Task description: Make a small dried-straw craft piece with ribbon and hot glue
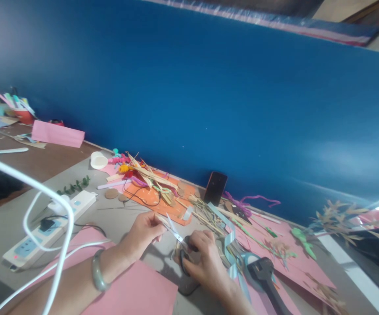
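Note:
My right hand (205, 256) is closed around the dark handles of a pair of scissors (178, 236), with fingers through the loops. The metal blades point up and left and stand apart. Just left of them, my left hand (146, 228), with a bangle at the wrist, pinches a thin pale straw-like piece (161, 218). The piece's far end lies close by the blades; whether they touch it I cannot tell. Below my left arm lies a pink sheet (143, 288), and an orange sheet (133, 191) spreads beyond the hands.
A white power strip (82, 202) and a looping white cable (67, 227) occupy the left. A phone (215, 188) leans against the blue panel (189, 96). To the right are a glue gun (264, 273), light-blue ribbon (230, 238) and dried stalks. A white cup (98, 160) lies tipped at the back.

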Action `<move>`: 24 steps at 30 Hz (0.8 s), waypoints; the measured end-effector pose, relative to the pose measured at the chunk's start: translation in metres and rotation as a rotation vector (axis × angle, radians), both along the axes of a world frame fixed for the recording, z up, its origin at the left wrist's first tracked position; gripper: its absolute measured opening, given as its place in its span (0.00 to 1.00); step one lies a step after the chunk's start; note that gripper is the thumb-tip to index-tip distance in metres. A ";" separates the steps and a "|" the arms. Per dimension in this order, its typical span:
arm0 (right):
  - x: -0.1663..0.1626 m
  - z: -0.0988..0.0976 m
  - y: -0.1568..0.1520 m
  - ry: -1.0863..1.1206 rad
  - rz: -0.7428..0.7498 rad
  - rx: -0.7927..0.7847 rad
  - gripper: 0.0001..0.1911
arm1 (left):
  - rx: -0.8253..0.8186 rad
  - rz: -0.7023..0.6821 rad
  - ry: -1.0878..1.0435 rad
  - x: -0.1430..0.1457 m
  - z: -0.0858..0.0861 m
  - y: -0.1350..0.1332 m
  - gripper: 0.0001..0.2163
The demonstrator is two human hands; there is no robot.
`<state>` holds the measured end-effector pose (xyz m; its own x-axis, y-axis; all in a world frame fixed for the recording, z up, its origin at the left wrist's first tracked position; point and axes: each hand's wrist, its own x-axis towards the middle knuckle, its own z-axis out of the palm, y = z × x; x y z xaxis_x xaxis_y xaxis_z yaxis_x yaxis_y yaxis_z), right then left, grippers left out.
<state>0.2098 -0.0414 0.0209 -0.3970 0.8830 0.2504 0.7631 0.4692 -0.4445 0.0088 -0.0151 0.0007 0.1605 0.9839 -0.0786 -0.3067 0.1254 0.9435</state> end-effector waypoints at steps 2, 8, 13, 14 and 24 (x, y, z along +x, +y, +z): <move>-0.001 0.001 0.000 0.007 -0.003 -0.014 0.16 | 0.001 -0.009 0.005 0.000 0.001 -0.001 0.03; -0.001 -0.002 0.000 0.030 -0.001 -0.053 0.17 | 0.011 -0.019 0.018 0.000 -0.002 -0.002 0.04; 0.001 -0.004 0.000 0.035 0.018 -0.068 0.16 | 0.026 -0.031 0.028 -0.001 -0.002 -0.001 0.04; 0.001 -0.005 0.000 0.034 0.018 -0.073 0.17 | 0.028 -0.030 0.032 -0.001 -0.002 -0.001 0.04; 0.006 -0.008 0.001 0.012 -0.009 -0.110 0.14 | 0.024 -0.023 0.045 -0.002 -0.001 -0.001 0.05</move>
